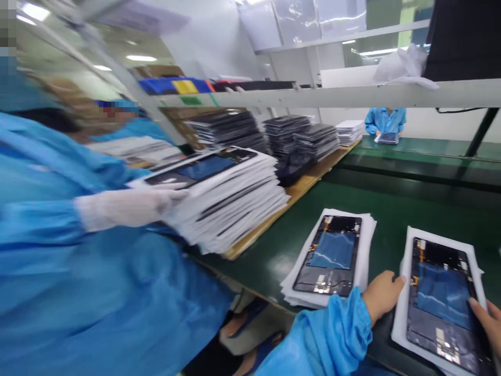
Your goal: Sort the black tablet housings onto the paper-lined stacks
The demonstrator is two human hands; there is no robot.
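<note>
Black tablet back frame [444, 303] with a blue inner panel lies on a white foam sheet [403, 308] at the lower right of the head view, on the dark green conveyor belt [391, 209]. At its left edge the person's left hand [381, 296], coming out of a blue smock cuff, is curled against the sheet with fingertips touching its border, gripping the edge lightly. The right hand [487, 321] comes in from the frame's right side, with fingers laid on the blue panel; whether it clasps the frame I cannot tell, since most of the hand is cut off. Just beside, to the left, a second black frame [331, 256] rests on a small pile of white sheets, apart from both hands. Further left, a co-worker in a blue smock holds a white-gloved hand [129, 206] against a tall slanting stack of white sheets and frames [230, 203] standing on a wooden board [297, 190]. Behind it stand more dark stacks [285, 133]. Far down the belt another person in blue [385, 121] stands at the line.
</note>
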